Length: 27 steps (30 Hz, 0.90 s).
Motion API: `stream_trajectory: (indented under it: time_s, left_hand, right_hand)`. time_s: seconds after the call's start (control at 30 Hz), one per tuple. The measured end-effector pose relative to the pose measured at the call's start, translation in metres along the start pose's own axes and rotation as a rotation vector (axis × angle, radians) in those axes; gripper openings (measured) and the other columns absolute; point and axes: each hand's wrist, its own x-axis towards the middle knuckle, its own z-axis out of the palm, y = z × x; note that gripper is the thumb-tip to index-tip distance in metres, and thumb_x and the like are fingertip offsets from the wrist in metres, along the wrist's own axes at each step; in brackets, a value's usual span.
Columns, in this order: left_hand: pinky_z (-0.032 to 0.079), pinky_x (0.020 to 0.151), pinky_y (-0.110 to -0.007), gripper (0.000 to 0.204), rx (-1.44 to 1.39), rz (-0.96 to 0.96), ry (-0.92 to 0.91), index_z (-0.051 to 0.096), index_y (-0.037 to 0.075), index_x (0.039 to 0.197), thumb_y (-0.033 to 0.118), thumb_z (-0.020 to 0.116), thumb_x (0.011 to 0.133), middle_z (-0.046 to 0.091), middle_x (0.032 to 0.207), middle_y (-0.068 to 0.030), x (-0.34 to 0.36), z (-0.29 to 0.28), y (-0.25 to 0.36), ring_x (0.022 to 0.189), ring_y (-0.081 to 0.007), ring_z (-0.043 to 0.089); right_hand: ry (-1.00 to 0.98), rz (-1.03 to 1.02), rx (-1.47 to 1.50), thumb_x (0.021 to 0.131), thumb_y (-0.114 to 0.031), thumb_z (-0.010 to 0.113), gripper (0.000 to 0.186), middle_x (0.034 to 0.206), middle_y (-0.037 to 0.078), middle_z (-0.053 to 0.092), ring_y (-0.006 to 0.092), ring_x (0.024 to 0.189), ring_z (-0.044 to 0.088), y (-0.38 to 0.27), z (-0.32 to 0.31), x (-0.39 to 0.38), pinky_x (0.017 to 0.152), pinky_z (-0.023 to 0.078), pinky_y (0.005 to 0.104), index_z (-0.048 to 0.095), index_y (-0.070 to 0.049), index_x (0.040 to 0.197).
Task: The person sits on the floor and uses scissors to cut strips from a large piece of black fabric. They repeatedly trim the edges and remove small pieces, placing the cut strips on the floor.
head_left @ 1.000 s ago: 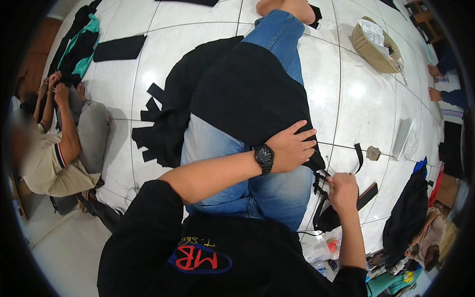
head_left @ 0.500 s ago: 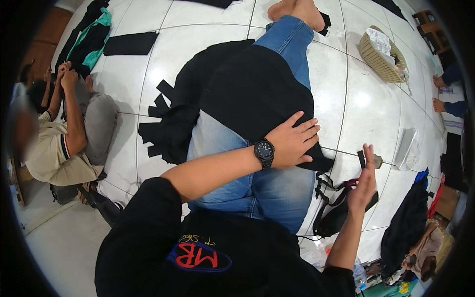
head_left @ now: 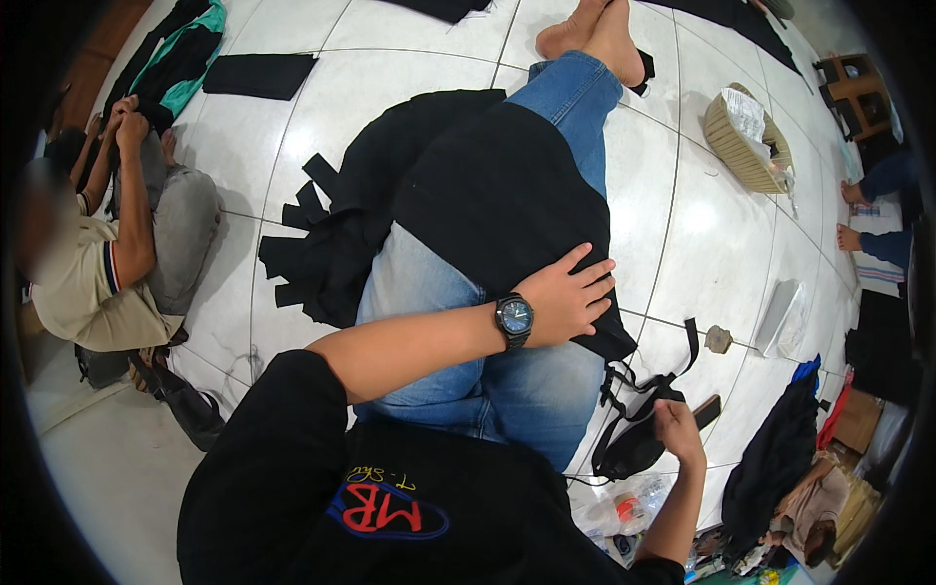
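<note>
A large piece of black cloth (head_left: 507, 185) lies across my legs, over the blue jeans (head_left: 546, 390). My left hand (head_left: 565, 297), a black watch (head_left: 514, 317) on its wrist, rests flat on the cloth's near right part with fingers spread. To the right of my thigh, a small black bag with straps (head_left: 624, 446) lies on the floor. My right hand (head_left: 680, 431) is at this bag's right side, its fingers curled in; what they hold, if anything, is hidden. A dark flat object (head_left: 709, 412) shows just beyond that hand.
Black cloth strips (head_left: 292, 249) lie left of my legs. A woven basket (head_left: 751, 166) with papers stands at the far right. Another person (head_left: 107, 253) sits at the left. Dark clothes (head_left: 775, 458) and a clear plastic bottle (head_left: 634, 507) lie at the right.
My right hand has come down from its raised, outstretched pose to the black bag, and its fingers have curled. My left hand stays flat on the cloth. The view has shifted slightly.
</note>
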Motion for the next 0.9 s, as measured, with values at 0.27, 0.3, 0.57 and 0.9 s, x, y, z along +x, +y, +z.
stream_trajectory:
  time_s: [0.27, 0.3, 0.57, 0.9]
  left_hand:
    - [0.021, 0.123, -0.054, 0.052, -0.068, -0.049, 0.024, 0.056, 0.015, 0.143, 0.041, 0.058, 0.098, 0.042, 0.159, -0.0085, -0.016, 0.002, -0.017, 0.152, -0.023, 0.03]
    - [0.021, 0.123, -0.054, 0.051, -0.063, -0.036, 0.033, 0.056, 0.017, 0.143, 0.041, 0.058, 0.098, 0.042, 0.159, -0.0084, -0.015, 0.002, -0.019, 0.152, -0.0229, 0.029]
    - [0.022, 0.123, -0.054, 0.046, -0.049, -0.012, 0.025, 0.059, 0.02, 0.141, 0.038, 0.059, 0.099, 0.042, 0.159, -0.0083, -0.014, 0.003, -0.014, 0.152, -0.0229, 0.029]
    - [0.022, 0.123, -0.053, 0.055, -0.039, -0.102, -0.006, 0.056, 0.018, 0.143, 0.044, 0.063, 0.095, 0.04, 0.16, -0.0083, -0.02, -0.021, -0.019, 0.151, -0.0238, 0.032]
  right_hand:
    - [0.586, -0.633, -0.702, 0.095, -0.016, 0.062, 0.02, 0.101, 0.02, 0.065, 0.0393, 0.1, 0.06, -0.14, 0.021, 0.026, 0.09, 0.047, 0.0473, 0.063, 0.002, 0.105]
    - [0.424, -0.559, -0.793, 0.093, -0.016, 0.063, 0.015, 0.086, 0.018, 0.062, 0.0409, 0.087, 0.059, -0.135, 0.023, 0.027, 0.079, 0.045, 0.0478, 0.06, -0.001, 0.088]
    - [0.509, -0.349, -0.843, 0.094, -0.022, 0.063, 0.027, 0.074, 0.02, 0.061, 0.0436, 0.071, 0.056, -0.019, -0.026, -0.015, 0.07, 0.045, 0.0497, 0.057, -0.003, 0.076]
    - [0.486, -0.764, 1.044, 0.11, -0.029, 0.04, 0.042, 0.115, 0.024, 0.068, 0.0336, 0.108, 0.065, -0.139, 0.034, 0.011, 0.093, 0.049, 0.0495, 0.065, 0.004, 0.114]
